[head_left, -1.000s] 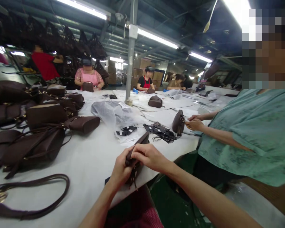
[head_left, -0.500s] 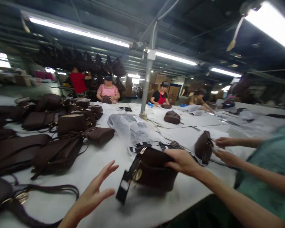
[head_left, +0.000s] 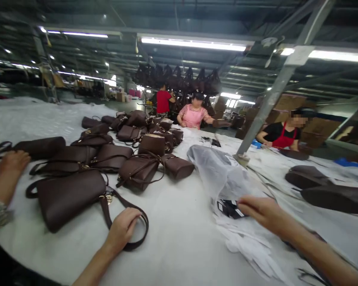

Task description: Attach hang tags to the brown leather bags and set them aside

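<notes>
My left hand (head_left: 123, 227) is closed around the strap (head_left: 143, 234) of a dark brown handbag (head_left: 73, 198). The bag lies on its side on the white-covered table, and a round gold charm (head_left: 109, 199) hangs by its strap. Over to the right, my right hand (head_left: 261, 212) has its fingers pressed together at some black hang tags (head_left: 231, 208) with white labels. These tags lie at the mouth of a clear plastic bag (head_left: 217, 167). Its fingertips touch the tags, but whether one is gripped I cannot make out.
Several brown handbags (head_left: 150, 145) are heaped beyond my left hand. A co-worker's hand (head_left: 13, 161) rests by a bag at far left. White crumpled pieces (head_left: 250, 250) lie below the tags. A metal post (head_left: 268, 107) rises from the table. More brown bags (head_left: 337, 198) lie right.
The view has turned left. My right hand has let go of the brown handbag and is now at the tags. My left hand, open before, has closed on another bag's strap.
</notes>
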Demonstrator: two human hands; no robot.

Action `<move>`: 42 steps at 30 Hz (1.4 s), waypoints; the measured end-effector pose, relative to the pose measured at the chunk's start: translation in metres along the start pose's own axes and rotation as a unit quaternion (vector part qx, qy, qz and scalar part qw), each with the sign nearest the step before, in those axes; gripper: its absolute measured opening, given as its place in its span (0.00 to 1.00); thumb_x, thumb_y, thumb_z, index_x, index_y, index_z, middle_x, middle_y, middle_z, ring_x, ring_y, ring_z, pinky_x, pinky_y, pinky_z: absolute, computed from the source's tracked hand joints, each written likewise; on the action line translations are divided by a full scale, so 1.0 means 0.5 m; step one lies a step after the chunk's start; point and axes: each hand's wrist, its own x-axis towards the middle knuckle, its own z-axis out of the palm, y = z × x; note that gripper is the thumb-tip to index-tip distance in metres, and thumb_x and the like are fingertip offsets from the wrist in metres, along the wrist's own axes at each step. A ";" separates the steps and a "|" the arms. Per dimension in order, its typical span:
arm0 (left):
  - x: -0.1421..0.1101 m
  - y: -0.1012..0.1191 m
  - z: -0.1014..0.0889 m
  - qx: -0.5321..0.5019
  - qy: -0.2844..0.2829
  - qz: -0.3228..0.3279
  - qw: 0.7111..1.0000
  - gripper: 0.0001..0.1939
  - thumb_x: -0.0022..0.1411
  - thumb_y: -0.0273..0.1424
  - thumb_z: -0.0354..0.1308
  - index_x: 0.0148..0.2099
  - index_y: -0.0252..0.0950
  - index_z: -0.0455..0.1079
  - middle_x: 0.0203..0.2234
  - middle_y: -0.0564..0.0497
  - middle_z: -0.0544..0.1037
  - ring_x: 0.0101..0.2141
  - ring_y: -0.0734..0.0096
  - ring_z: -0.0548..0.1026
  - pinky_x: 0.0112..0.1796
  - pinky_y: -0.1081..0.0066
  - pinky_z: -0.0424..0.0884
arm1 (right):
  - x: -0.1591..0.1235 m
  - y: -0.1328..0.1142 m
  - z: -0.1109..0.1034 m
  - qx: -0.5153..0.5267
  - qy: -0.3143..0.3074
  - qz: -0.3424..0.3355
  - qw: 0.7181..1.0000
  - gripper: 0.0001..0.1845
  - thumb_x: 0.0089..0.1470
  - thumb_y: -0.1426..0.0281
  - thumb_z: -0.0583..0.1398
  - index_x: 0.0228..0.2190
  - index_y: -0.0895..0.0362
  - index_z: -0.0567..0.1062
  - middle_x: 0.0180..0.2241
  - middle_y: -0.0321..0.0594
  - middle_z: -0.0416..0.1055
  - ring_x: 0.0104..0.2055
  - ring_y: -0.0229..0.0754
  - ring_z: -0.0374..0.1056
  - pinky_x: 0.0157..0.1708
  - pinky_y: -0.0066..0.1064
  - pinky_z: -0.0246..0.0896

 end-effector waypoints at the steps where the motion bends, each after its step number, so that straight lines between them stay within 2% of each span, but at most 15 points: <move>1: -0.005 -0.010 0.003 0.013 0.007 0.002 1.000 0.12 0.65 0.29 0.48 0.39 0.37 0.74 0.34 0.47 0.80 0.36 0.65 0.78 0.40 0.69 0.74 | 0.030 -0.056 0.051 0.013 -0.053 -0.053 0.997 0.14 0.60 0.60 0.53 0.35 0.49 0.77 0.32 0.40 0.77 0.33 0.43 0.73 0.33 0.31 0.67; 3: -0.011 -0.022 0.011 0.030 0.010 0.003 0.999 0.12 0.65 0.27 0.48 0.38 0.37 0.73 0.33 0.48 0.80 0.36 0.66 0.78 0.40 0.69 0.74 | 0.105 -0.155 0.141 -0.015 -0.051 -0.087 0.995 0.19 0.59 0.66 0.54 0.52 0.51 0.71 0.49 0.45 0.73 0.47 0.46 0.71 0.44 0.35 0.67; 5: -0.014 -0.028 0.017 0.035 0.008 0.005 0.999 0.12 0.64 0.25 0.48 0.38 0.37 0.73 0.33 0.48 0.80 0.36 0.66 0.78 0.40 0.69 0.74 | 0.197 -0.228 0.215 -0.067 -0.032 -0.059 0.996 0.34 0.55 0.67 0.59 0.61 0.58 0.60 0.61 0.54 0.61 0.61 0.51 0.59 0.55 0.40 0.60; 8: -0.015 -0.028 0.019 0.026 0.004 -0.001 1.000 0.12 0.65 0.25 0.47 0.38 0.38 0.72 0.33 0.48 0.80 0.36 0.66 0.78 0.39 0.69 0.74 | 0.332 -0.292 0.295 -0.146 -0.019 0.036 0.988 0.49 0.48 0.64 0.66 0.65 0.61 0.51 0.66 0.60 0.47 0.67 0.63 0.43 0.59 0.55 0.50; 10: -0.014 -0.025 0.016 0.015 0.002 -0.011 1.000 0.13 0.65 0.24 0.46 0.38 0.38 0.72 0.32 0.48 0.79 0.35 0.66 0.78 0.38 0.70 0.74 | 0.395 -0.308 0.327 -0.163 -0.025 0.093 0.982 0.54 0.44 0.66 0.69 0.66 0.58 0.50 0.65 0.62 0.49 0.65 0.66 0.46 0.54 0.57 0.54; 12: -0.013 -0.021 0.011 0.008 -0.007 -0.026 1.000 0.13 0.65 0.25 0.45 0.37 0.38 0.72 0.32 0.48 0.79 0.34 0.65 0.78 0.37 0.69 0.74 | 0.426 -0.304 0.339 -0.157 -0.033 0.121 0.980 0.47 0.44 0.71 0.68 0.63 0.58 0.57 0.58 0.61 0.58 0.59 0.62 0.55 0.48 0.48 0.62; 15: -0.010 -0.018 0.007 0.006 -0.026 -0.051 0.998 0.13 0.65 0.25 0.45 0.36 0.38 0.72 0.32 0.46 0.79 0.35 0.63 0.77 0.38 0.68 0.73 | 0.425 -0.268 0.320 -0.148 -0.034 0.122 0.981 0.25 0.47 0.75 0.63 0.49 0.60 0.70 0.47 0.54 0.68 0.50 0.53 0.64 0.40 0.35 0.64; 18: -0.007 -0.017 0.007 -0.001 -0.035 -0.063 0.997 0.14 0.65 0.26 0.45 0.36 0.38 0.72 0.32 0.46 0.78 0.35 0.62 0.77 0.38 0.67 0.72 | 0.388 -0.219 0.269 -0.146 -0.012 0.122 0.982 0.13 0.51 0.74 0.58 0.41 0.58 0.73 0.43 0.49 0.71 0.44 0.47 0.66 0.38 0.32 0.62; 21: -0.007 -0.018 0.008 -0.013 -0.035 -0.067 0.997 0.13 0.65 0.27 0.45 0.36 0.39 0.72 0.32 0.46 0.78 0.35 0.62 0.77 0.39 0.66 0.72 | 0.326 -0.188 0.213 -0.074 0.085 0.114 0.987 0.08 0.52 0.71 0.54 0.33 0.57 0.73 0.35 0.44 0.73 0.38 0.44 0.67 0.36 0.31 0.60; 24: -0.007 -0.021 0.006 -0.023 -0.027 -0.065 0.997 0.13 0.65 0.27 0.46 0.37 0.38 0.72 0.35 0.46 0.79 0.38 0.60 0.77 0.42 0.65 0.71 | 0.242 -0.184 0.166 0.053 0.191 0.135 0.971 0.11 0.53 0.64 0.53 0.26 0.56 0.72 0.26 0.39 0.71 0.30 0.43 0.66 0.32 0.31 0.59; 28: -0.004 -0.013 -0.002 -0.038 -0.021 -0.069 0.997 0.11 0.64 0.30 0.48 0.37 0.38 0.73 0.36 0.46 0.79 0.39 0.60 0.76 0.44 0.64 0.71 | 0.095 -0.212 0.133 0.144 0.227 0.100 0.958 0.11 0.54 0.61 0.55 0.27 0.55 0.72 0.26 0.37 0.71 0.30 0.43 0.67 0.33 0.32 0.60; 33: 0.008 0.068 0.002 -0.213 -0.073 -0.168 0.960 0.21 0.65 0.45 0.47 0.46 0.35 0.71 0.42 0.42 0.78 0.43 0.57 0.76 0.45 0.61 0.71 | -0.117 -0.291 0.192 0.171 0.265 0.094 0.944 0.04 0.56 0.66 0.56 0.31 0.52 0.68 0.33 0.43 0.72 0.37 0.49 0.70 0.38 0.41 0.67; 37: 0.016 0.194 0.022 -0.406 -0.161 -0.151 0.887 0.41 0.61 0.48 0.53 0.69 0.34 0.48 0.59 0.37 0.67 0.55 0.53 0.69 0.49 0.59 0.70 | -0.230 -0.397 0.291 0.156 0.243 0.077 0.954 0.06 0.55 0.71 0.54 0.37 0.50 0.67 0.36 0.47 0.70 0.40 0.55 0.68 0.39 0.50 0.68; 40: 0.025 0.282 0.033 -0.372 -0.168 -0.129 0.904 0.58 0.50 0.36 0.66 0.71 0.34 0.31 0.64 0.37 0.59 0.61 0.53 0.61 0.59 0.58 0.60 | -0.257 -0.466 0.340 0.158 0.205 0.058 0.964 0.08 0.55 0.73 0.53 0.35 0.49 0.69 0.37 0.48 0.69 0.41 0.56 0.67 0.39 0.51 0.69; 42: 0.032 0.322 0.040 -0.316 -0.179 -0.116 0.924 0.56 0.48 0.28 0.64 0.71 0.34 0.35 0.64 0.38 0.60 0.61 0.53 0.61 0.61 0.57 0.56 | -0.257 -0.490 0.348 0.182 0.192 0.026 0.964 0.15 0.55 0.75 0.51 0.41 0.50 0.70 0.42 0.49 0.69 0.44 0.55 0.68 0.40 0.49 0.69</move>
